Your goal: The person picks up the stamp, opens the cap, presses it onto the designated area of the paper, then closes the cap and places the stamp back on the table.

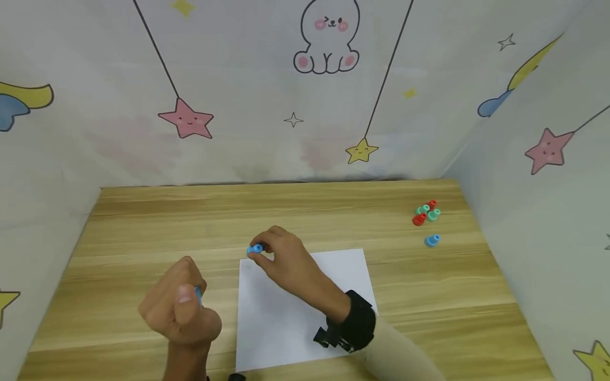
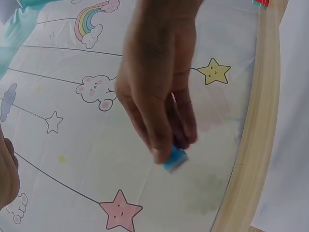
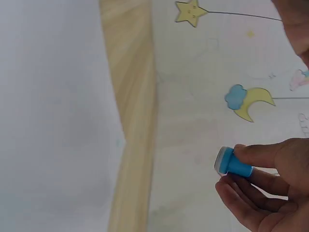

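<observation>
My right hand (image 1: 286, 262) pinches a small blue stamp (image 3: 237, 163) between thumb and fingers, its wide pale-rimmed end facing outward. It is above the far left corner of a white sheet of paper (image 1: 286, 328). In the left wrist view, that right hand (image 2: 157, 92) reaches down from the top with the blue stamp (image 2: 175, 159), slightly blurred. To the left of the paper, my left hand (image 1: 176, 307) is raised with its fingers curled, gripping a blue piece (image 1: 198, 296) that is mostly hidden behind the thumb.
At the back right of the wooden table (image 1: 167, 217) stands a cluster of red stamps (image 1: 419, 219) and green stamps (image 1: 433, 215). A lone blue stamp (image 1: 432, 241) is in front of them. Printed cloth walls (image 1: 257, 106) border the back and sides. A faint bluish mark (image 2: 263, 209) shows on the paper.
</observation>
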Demonstrator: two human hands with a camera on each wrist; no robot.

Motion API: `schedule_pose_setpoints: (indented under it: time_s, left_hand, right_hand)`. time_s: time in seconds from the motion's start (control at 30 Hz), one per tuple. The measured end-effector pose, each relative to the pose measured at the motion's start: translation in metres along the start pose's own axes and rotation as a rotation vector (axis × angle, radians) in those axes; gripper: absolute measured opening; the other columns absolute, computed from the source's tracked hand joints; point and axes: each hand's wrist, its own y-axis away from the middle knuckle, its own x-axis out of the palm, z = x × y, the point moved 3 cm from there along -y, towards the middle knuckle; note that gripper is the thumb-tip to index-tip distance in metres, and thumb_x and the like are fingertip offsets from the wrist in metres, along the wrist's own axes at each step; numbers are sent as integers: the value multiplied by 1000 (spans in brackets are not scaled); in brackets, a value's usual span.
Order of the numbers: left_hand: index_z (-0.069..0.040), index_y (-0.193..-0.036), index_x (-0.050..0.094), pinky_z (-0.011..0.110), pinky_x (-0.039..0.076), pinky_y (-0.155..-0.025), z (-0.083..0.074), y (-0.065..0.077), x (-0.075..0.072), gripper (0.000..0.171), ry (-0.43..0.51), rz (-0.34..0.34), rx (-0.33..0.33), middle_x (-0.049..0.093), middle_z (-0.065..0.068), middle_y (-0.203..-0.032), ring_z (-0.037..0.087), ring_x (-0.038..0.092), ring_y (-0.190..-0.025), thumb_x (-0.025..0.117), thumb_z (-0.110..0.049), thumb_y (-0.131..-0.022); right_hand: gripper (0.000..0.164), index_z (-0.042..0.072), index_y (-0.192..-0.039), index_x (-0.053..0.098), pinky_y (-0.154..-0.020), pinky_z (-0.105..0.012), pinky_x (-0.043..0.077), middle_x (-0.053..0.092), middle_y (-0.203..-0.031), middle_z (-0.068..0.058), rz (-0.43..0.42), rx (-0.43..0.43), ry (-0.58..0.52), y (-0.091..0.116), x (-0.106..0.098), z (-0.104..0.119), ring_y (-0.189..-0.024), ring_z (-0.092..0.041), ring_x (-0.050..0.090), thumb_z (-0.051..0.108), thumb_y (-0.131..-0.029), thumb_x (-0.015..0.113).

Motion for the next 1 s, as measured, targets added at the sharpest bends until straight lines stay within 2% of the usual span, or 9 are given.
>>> schedule_pose_setpoints:
  time_s: [0.13, 0.27, 0.37, 0.43, 0.6, 0.77, 1.0]
  left_hand:
    - [-7, -44, 16, 11, 5, -51, 0, 0, 4, 54, -4, 22, -4, 13, 0, -43, 5, 7, -45, 46, -7, -89]
    - [-6, -45, 19, 11, 5, -50, 2, 3, 4, 54, -25, 42, -8, 16, 1, -44, 5, 8, -45, 47, -11, -91]
    - [-4, -48, 24, 11, 7, -50, 7, 8, 1, 53, -38, 86, -30, 20, 2, -46, 5, 11, -46, 48, -15, -94]
    - [-2, -49, 28, 10, 10, -50, 10, 12, 0, 51, -39, 128, -57, 23, 1, -48, 4, 15, -47, 48, -14, -95]
    - [4, -57, 40, 10, 19, -46, 16, 19, 0, 46, -65, 301, -108, 33, 2, -54, 4, 25, -48, 48, -17, -98]
    - [8, -69, 46, 11, 26, -44, 16, 24, 1, 42, -83, 462, -136, 40, 7, -64, 4, 34, -54, 50, -20, -100]
    - [10, -80, 52, 14, 32, -51, 17, 28, 4, 38, -152, 555, -159, 45, 9, -71, 6, 39, -62, 52, -22, -99]
  right_hand:
    - [18, 14, -107, 68, -81, -20, 54, 61, -101, 7, -137, -46, -239, 8, -30, 7, -91, -6, 61, 22, -91, 69]
    - [21, 6, -109, 67, -82, -27, 56, 65, -103, -4, -205, -65, -414, 18, -61, 27, -94, -12, 64, 11, -89, 70]
    - [21, 0, -110, 65, -83, -32, 57, 65, -105, -12, -211, -39, -565, 25, -77, 36, -95, -21, 65, 3, -89, 67]
    - [22, 0, -112, 64, -83, -35, 57, 65, -108, -12, -201, -20, -677, 30, -79, 32, -96, -23, 65, 2, -90, 66]
    - [23, 1, -115, 63, -85, -42, 56, 64, -109, -15, -157, -10, -916, 38, -75, 22, -95, -30, 64, 1, -92, 62]
    - [23, 1, -115, 62, -86, -45, 55, 63, -108, -19, -143, -39, -1002, 42, -70, 17, -94, -31, 66, 2, -92, 62]
    - [23, -3, -115, 61, -87, -45, 54, 62, -110, -21, -142, -81, -1024, 44, -71, 20, -97, -28, 64, -3, -92, 61]
